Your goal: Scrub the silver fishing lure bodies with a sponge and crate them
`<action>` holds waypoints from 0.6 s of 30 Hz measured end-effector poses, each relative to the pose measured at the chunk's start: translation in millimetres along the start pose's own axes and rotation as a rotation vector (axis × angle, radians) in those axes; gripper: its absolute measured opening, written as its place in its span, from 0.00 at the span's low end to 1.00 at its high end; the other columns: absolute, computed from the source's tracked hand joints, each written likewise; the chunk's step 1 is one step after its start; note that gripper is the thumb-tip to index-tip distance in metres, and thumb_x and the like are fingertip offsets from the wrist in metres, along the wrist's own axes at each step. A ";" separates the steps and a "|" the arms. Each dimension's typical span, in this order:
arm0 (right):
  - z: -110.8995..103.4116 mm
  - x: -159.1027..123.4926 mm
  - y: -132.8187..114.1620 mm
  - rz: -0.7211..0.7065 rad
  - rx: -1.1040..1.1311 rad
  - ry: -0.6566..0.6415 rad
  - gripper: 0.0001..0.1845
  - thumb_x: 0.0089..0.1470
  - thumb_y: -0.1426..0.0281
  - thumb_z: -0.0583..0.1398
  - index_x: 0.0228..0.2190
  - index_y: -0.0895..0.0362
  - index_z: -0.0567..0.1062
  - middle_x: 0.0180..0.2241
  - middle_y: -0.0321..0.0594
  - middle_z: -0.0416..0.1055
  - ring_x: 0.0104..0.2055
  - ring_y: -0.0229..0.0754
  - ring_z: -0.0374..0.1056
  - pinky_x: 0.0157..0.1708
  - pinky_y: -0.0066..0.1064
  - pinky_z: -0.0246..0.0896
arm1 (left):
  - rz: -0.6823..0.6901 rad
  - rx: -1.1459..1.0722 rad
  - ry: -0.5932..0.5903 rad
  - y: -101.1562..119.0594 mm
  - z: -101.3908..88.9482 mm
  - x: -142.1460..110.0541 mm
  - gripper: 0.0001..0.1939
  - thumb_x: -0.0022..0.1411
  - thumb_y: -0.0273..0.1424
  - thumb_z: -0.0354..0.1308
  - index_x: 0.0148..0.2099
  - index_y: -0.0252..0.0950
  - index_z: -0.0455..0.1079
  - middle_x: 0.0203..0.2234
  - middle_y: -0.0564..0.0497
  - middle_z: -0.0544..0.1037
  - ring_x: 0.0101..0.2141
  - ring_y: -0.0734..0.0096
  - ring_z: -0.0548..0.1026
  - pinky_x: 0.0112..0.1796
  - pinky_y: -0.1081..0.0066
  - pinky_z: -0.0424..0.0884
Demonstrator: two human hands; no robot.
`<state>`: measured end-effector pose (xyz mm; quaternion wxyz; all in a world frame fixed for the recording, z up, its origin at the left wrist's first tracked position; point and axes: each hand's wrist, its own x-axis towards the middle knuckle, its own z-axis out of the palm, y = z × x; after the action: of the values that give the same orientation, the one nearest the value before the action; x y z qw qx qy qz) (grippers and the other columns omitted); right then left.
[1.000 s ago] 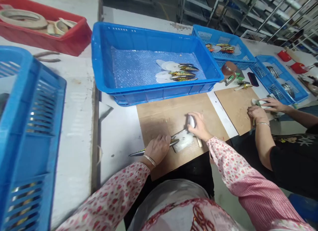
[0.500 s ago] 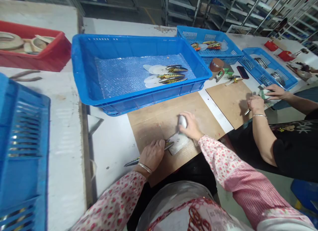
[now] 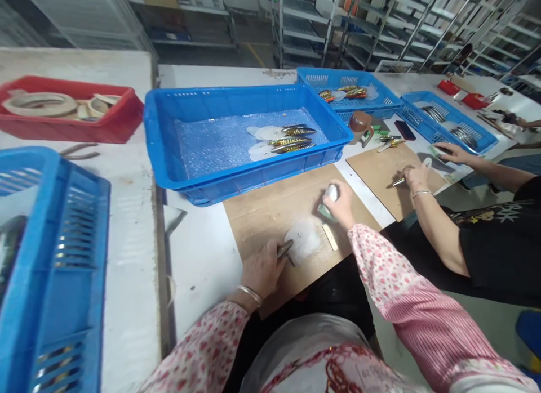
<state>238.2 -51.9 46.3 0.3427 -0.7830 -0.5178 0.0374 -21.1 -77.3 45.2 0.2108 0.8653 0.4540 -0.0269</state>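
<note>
My left hand point(image 3: 262, 270) is closed around a slim, dark fishing lure point(image 3: 285, 248), whose tip pokes out past the fingers. At that tip a round, cloudy plastic disc point(image 3: 303, 241) lies over the brown board point(image 3: 253, 213); most of the lure is hidden by the hand. My right hand point(image 3: 341, 202) grips a small white-and-green block point(image 3: 328, 200), held up to the right of the disc and apart from it. Close to the disc, a short pale strip point(image 3: 330, 236) rests on the board.
Ahead stands a blue bin point(image 3: 249, 176) with several gold-striped lures point(image 3: 293, 139). A red tray point(image 3: 71, 131) and pliers point(image 3: 80, 151) are at left, above another blue crate point(image 3: 84, 224). At right, a co-worker's hands point(image 3: 416, 179) work over a board near a brown mug point(image 3: 360, 125).
My right hand has lifted the block off the disc, up and to the right, uncovering the pale strip. The lure's rear end no longer shows behind my left hand. The camera view has shifted.
</note>
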 end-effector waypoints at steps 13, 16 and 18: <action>9.8 -50.5 -38.9 -0.124 -0.261 -0.295 0.25 0.47 0.64 0.59 0.49 0.53 0.67 0.48 0.46 0.63 0.51 0.56 0.55 0.47 0.49 0.54 | -0.100 -0.376 -0.111 34.8 26.3 -10.1 0.14 0.66 0.35 0.42 0.50 0.33 0.53 0.36 0.41 0.77 0.38 0.56 0.78 0.37 0.65 0.68; 6.8 -62.3 -41.1 -0.160 -0.220 -0.365 0.27 0.48 0.63 0.58 0.51 0.53 0.66 0.47 0.45 0.63 0.50 0.54 0.55 0.46 0.46 0.55 | -0.095 -0.367 -0.114 34.9 27.7 -9.6 0.15 0.66 0.36 0.42 0.51 0.33 0.54 0.35 0.43 0.78 0.37 0.57 0.78 0.36 0.66 0.68; 6.4 -59.1 -38.5 -0.154 -0.203 -0.381 0.26 0.48 0.63 0.58 0.51 0.53 0.66 0.47 0.46 0.63 0.49 0.54 0.56 0.46 0.46 0.55 | -0.096 -0.356 -0.107 34.5 29.1 -9.4 0.15 0.66 0.37 0.42 0.51 0.33 0.54 0.34 0.43 0.78 0.36 0.57 0.78 0.35 0.66 0.68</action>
<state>178.0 -89.4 46.0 0.1600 -0.7505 -0.6324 0.1058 5.1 -113.1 32.7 0.3829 0.7890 0.4805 -0.0022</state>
